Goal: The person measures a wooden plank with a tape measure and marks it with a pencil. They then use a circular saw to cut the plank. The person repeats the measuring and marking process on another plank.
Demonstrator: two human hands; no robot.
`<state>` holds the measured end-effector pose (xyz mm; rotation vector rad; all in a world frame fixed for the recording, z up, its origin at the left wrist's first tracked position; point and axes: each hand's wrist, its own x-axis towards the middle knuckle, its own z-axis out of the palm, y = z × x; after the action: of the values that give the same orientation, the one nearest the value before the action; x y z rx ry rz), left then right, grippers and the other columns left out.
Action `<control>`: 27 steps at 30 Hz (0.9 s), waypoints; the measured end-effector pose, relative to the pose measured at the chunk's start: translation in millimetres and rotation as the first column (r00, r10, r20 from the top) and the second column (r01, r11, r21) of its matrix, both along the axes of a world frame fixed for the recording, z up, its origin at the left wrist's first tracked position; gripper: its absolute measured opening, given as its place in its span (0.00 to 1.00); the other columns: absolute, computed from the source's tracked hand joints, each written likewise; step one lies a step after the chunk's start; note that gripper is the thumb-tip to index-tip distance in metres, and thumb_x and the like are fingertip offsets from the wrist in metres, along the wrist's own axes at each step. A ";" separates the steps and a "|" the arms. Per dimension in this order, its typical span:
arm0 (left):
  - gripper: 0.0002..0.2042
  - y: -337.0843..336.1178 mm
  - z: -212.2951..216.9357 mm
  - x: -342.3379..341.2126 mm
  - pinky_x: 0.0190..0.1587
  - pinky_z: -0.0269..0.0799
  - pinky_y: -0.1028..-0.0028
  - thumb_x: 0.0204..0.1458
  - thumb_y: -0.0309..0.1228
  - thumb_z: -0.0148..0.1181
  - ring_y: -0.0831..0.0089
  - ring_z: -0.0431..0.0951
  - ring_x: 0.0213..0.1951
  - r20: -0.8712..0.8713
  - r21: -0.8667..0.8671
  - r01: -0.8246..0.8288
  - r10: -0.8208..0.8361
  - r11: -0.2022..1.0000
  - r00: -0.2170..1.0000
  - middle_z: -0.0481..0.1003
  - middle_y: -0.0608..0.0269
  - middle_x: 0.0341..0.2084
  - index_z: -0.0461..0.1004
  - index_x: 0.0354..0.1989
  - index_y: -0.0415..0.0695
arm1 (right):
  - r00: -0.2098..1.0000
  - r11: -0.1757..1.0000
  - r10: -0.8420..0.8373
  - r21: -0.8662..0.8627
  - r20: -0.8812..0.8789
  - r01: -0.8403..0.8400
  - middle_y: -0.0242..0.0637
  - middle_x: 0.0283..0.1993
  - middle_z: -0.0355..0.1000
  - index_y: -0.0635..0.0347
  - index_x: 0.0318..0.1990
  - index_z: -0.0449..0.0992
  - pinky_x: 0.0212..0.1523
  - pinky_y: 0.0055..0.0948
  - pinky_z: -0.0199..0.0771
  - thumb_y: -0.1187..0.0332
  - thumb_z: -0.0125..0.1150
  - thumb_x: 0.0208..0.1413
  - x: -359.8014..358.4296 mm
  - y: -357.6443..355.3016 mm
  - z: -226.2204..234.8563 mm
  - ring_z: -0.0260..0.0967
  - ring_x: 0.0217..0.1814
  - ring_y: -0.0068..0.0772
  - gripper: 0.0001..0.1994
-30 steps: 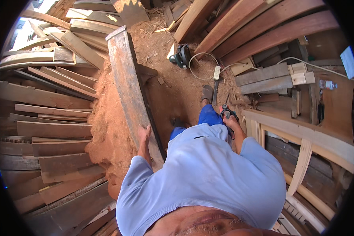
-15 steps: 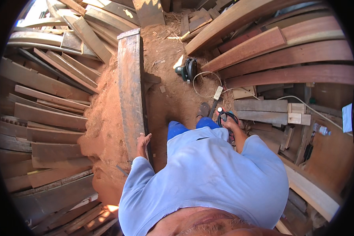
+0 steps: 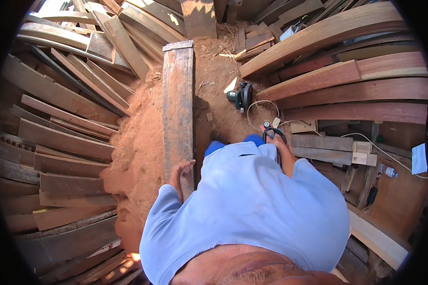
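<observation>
My right hand (image 3: 274, 138) is closed around a coiled black cord (image 3: 281, 133), in front of my right thigh. A dark piece with a pale round end (image 3: 267, 125) shows at its top; whether it is a plug or part of a tool, I cannot make out. My left hand (image 3: 180, 172) is held over the near end of a long, worn wooden bench (image 3: 178, 104), fingers stretched out and nothing in them. Whether it touches the wood is unclear. Beyond my knees a dark green circular saw (image 3: 242, 97) lies on the sawdust-covered ground.
Planks (image 3: 71, 164) are stacked along the left, beside a sawdust heap (image 3: 138, 152). Long curved boards (image 3: 328, 33) fill the far right. A pale cable (image 3: 257, 102) runs by a white socket block (image 3: 276, 122). A plastic bottle (image 3: 388, 171) lies at right.
The bench and surroundings have shifted right in the view. My left hand has come from the bench's side edge to over its near end. The cord stays in my right hand.
</observation>
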<state>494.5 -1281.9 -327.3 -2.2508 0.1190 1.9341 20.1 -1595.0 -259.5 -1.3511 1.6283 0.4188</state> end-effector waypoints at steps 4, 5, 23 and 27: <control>0.26 -72.0 29.5 49.2 0.48 0.75 0.58 0.59 0.54 0.57 0.56 0.83 0.40 0.157 -0.398 0.201 -0.149 0.895 0.976 0.83 0.47 0.34 0.83 0.40 0.38 | 0.997 0.984 0.073 -0.163 0.031 -0.067 0.64 0.61 0.70 0.78 0.63 0.66 0.65 0.40 0.67 0.56 0.70 0.42 16.0 -2.4 -30.1 0.67 0.67 0.54 0.43; 0.25 -85.5 28.7 57.4 0.49 0.75 0.59 0.59 0.51 0.57 0.56 0.83 0.41 0.224 -0.507 0.185 -0.079 0.842 0.971 0.83 0.45 0.35 0.83 0.43 0.37 | 0.996 0.984 0.075 -0.163 0.052 -0.066 0.65 0.62 0.69 0.79 0.64 0.64 0.66 0.40 0.66 0.56 0.70 0.43 25.4 -9.3 -23.0 0.66 0.68 0.54 0.43; 0.35 -358.1 65.3 52.0 0.69 0.58 0.53 0.56 0.46 0.60 0.40 0.63 0.66 0.575 -0.635 0.541 -0.130 0.551 0.808 0.65 0.31 0.62 0.63 0.67 0.35 | 0.990 0.983 0.141 0.122 0.001 -0.141 0.57 0.68 0.64 0.69 0.69 0.61 0.71 0.39 0.60 0.59 0.65 0.52 45.4 -60.0 -44.6 0.60 0.73 0.51 0.38; 0.40 -426.5 31.7 79.3 0.73 0.47 0.50 0.55 0.49 0.59 0.36 0.52 0.71 0.729 -0.527 0.680 -0.140 0.510 0.670 0.55 0.26 0.67 0.56 0.70 0.35 | 0.988 0.987 0.129 0.085 0.087 -0.136 0.56 0.69 0.64 0.68 0.70 0.59 0.72 0.39 0.59 0.63 0.65 0.51 65.7 -105.3 -24.1 0.60 0.74 0.50 0.39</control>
<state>573.8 -1708.4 -295.6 -2.7825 1.5595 0.8126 85.8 -1700.2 -283.5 -1.3945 1.4412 0.5042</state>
